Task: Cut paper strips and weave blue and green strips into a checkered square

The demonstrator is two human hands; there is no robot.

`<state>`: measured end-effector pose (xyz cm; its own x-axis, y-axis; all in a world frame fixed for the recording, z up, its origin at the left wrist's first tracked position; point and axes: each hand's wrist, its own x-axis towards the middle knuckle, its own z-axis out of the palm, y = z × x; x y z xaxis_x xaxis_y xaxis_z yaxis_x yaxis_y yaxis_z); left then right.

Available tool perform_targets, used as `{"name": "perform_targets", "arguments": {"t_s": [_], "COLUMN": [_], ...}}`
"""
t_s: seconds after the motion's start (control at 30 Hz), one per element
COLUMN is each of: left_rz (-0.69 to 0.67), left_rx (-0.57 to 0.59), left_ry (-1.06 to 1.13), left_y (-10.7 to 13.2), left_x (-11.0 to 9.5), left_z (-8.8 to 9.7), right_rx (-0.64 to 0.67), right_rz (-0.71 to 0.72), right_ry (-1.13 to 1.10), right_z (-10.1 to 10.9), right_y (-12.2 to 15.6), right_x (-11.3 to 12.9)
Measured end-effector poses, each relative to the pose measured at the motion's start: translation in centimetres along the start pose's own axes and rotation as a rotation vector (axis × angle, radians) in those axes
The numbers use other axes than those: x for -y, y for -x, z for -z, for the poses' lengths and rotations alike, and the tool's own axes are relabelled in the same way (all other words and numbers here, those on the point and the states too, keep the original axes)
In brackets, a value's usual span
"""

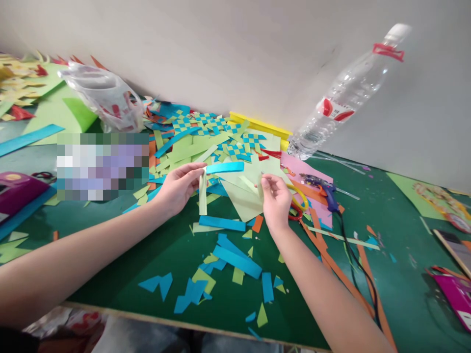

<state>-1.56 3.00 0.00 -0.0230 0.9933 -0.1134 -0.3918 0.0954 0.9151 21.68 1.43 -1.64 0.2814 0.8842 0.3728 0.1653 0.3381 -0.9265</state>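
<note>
My left hand [184, 184] pinches a blue paper strip [226, 167] and a pale green paper strip [203, 193] where they meet at a corner. The blue one points right, while the green one hangs down. To the right, my right hand [275, 198] has thumb and fingers closed on a pale green paper strip [259, 189], partly hidden by the fingers. Behind it lie larger pale green paper pieces [239, 201]. Scissors with yellow and red handles [302, 198] rest just beside my right hand. Another blue strip [222, 223] lies below, on the green table.
Woven blue-and-green paper pieces [202, 122] pile up against the wall. A plastic bottle [342, 98] stands at back right, near a blue glue gun [329, 193] with a black cord. A bagged cup [106, 100] stands back left. Paper scraps [191, 294] litter the front.
</note>
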Motion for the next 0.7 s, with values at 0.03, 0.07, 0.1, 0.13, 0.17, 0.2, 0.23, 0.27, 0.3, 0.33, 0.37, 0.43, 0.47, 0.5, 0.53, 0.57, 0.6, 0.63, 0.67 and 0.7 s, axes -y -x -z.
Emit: {"name": "perform_targets", "arguments": {"t_s": [0.03,0.07,0.1,0.13,0.17,0.2,0.23,0.27,0.3,0.33,0.37,0.43,0.47,0.5,0.53,0.57,0.6,0.63,0.67,0.7], "left_rz": [-0.001,-0.002,-0.003,-0.004,-0.004,-0.003,-0.003,-0.002,-0.002,-0.001,0.000,0.002,0.002,0.001,0.001,0.000,-0.001,-0.001,-0.002,-0.003], "left_rx": [-0.003,-0.005,-0.007,-0.007,-0.007,-0.005,-0.004,-0.003,-0.003,-0.002,-0.002,-0.003,-0.003,-0.002,0.000,0.002,0.004,0.006,0.006,0.007], "left_ry": [0.001,0.002,0.003,0.002,0.000,-0.003,-0.007,-0.008,-0.008,-0.005,-0.003,-0.001,-0.003,-0.006,-0.007,-0.007,-0.007,-0.007,-0.007,-0.007], "left_y": [0.02,0.04,0.05,0.06,0.05,0.04,0.03,0.01,0.00,0.00,0.00,0.01,0.01,0.01,0.00,-0.01,-0.03,-0.06,-0.08,-0.10], "left_x": [-0.02,-0.03,-0.03,-0.03,-0.02,0.00,0.02,0.04,0.05,0.06,0.06,0.05,0.05,0.06,0.07,0.09,0.12,0.16,0.19,0.22], "left_z": [-0.02,-0.04,-0.06,-0.06,-0.05,-0.03,-0.01,0.01,0.02,0.02,0.02,0.01,0.01,0.02,0.05,0.08,0.11,0.14,0.17,0.19], "right_rx": [0.003,0.008,0.014,0.022,0.031,0.040,0.048,0.055,0.060,0.065,0.072,0.093,0.105,0.115,0.121,0.123,0.124,0.122,0.116,0.109], "right_rz": [0.002,0.002,0.003,0.005,0.008,0.010,0.015,0.020,0.028,0.039,0.051,0.065,0.066,0.065,0.064,0.066,0.073,0.082,0.090,0.096], "right_ry": [0.009,0.019,0.030,0.040,0.049,0.054,0.054,0.047,0.033,0.015,-0.003,-0.024,-0.021,-0.011,0.001,0.010,0.012,0.008,0.000,-0.009], "right_z": [-0.03,-0.06,-0.08,-0.09,-0.09,-0.08,-0.06,-0.04,-0.02,0.01,0.03,0.07,0.07,0.08,0.07,0.06,0.05,0.03,0.02,0.02], "right_y": [0.06,0.12,0.18,0.24,0.29,0.33,0.36,0.38,0.39,0.39,0.38,0.38,0.38,0.39,0.40,0.42,0.43,0.44,0.44,0.44], "right_x": [0.06,0.13,0.22,0.32,0.41,0.49,0.55,0.58,0.59,0.57,0.54,0.42,0.35,0.28,0.21,0.13,0.06,0.00,-0.04,-0.06]}}
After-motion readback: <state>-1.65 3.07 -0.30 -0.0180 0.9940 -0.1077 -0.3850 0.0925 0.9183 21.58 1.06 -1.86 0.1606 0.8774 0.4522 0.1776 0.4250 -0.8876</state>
